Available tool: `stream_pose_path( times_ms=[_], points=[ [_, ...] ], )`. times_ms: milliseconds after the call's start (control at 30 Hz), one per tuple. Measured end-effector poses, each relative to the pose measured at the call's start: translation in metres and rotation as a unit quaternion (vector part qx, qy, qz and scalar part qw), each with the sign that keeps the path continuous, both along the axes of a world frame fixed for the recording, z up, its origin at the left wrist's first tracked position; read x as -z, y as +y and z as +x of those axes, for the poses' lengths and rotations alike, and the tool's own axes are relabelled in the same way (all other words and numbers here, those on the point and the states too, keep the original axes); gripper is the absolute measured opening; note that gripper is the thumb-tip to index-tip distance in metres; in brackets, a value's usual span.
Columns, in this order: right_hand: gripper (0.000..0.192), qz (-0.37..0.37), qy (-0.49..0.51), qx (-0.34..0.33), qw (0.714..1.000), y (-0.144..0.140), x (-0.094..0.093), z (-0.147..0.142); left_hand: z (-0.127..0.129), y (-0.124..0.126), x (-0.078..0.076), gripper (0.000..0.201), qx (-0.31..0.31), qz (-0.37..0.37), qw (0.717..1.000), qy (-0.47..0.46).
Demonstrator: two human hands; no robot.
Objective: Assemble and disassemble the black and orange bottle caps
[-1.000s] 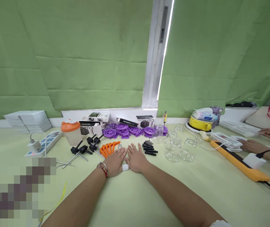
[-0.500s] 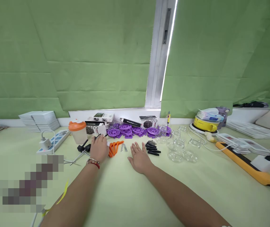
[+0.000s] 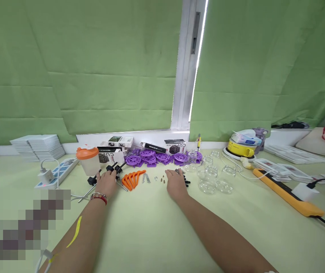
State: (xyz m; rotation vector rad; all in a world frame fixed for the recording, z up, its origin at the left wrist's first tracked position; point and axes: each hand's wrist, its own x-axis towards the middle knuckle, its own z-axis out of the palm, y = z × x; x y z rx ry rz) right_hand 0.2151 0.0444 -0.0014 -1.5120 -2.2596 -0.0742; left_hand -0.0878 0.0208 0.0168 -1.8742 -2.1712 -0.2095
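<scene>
**Reaching left and right**

The left hand is at the black-headed rods, some just beyond its fingers; the right hand partly covers black pegs on the worktop. Handling both seems the step; lifting any would call for a pinch. Whether either hand's fingers grip cannot be told.

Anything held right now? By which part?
Can't tell: the left hand covers part of the black-headed rods, the right hand part of the black pieces; any grip is hidden.
</scene>
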Motion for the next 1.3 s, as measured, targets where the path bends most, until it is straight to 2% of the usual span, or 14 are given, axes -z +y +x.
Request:
stream_pose_path(
  times_ms=[100,267,367,500,600,900,1067,1233,1300],
  points=[
    [0.038,0.019,0.014,0.016,1.000,0.008,0.002,0.012,-0.001,0.001,0.000,0.038,-0.004,-0.004,1.000,0.001],
    [0.022,0.025,-0.015,-0.024,0.999,0.009,0.006,0.011,-0.001,0.002,0.000,0.033,-0.001,-0.001,1.000,0.000],
    [0.020,0.026,-0.033,-0.044,0.998,0.008,0.008,0.005,-0.003,0.001,0.001,0.037,0.005,-0.003,1.000,-0.007],
    [0.021,0.033,-0.049,-0.064,0.996,0.009,0.011,0.002,-0.010,-0.001,0.004,0.055,0.021,-0.017,0.999,-0.017],
    [0.024,0.035,-0.058,-0.070,0.995,0.010,0.013,0.003,-0.014,-0.003,0.003,0.056,0.030,-0.022,0.999,-0.020],
    [0.021,0.021,-0.086,-0.088,0.992,0.007,0.011,0.002,-0.018,-0.009,-0.013,0.053,0.052,-0.025,0.998,-0.021],
    [0.021,0.021,-0.100,-0.093,0.990,0.003,0.009,0.001,-0.019,-0.014,-0.024,0.049,0.040,-0.028,0.998,-0.039],
    [0.024,0.021,-0.101,-0.097,0.990,0.002,0.009,0.000,-0.029,-0.015,-0.034,0.048,0.032,-0.030,0.996,-0.074],
    [0.026,0.017,-0.104,-0.096,0.990,0.002,0.008,0.000,-0.031,-0.015,-0.038,0.047,0.046,-0.022,0.991,-0.123]
  ],
)
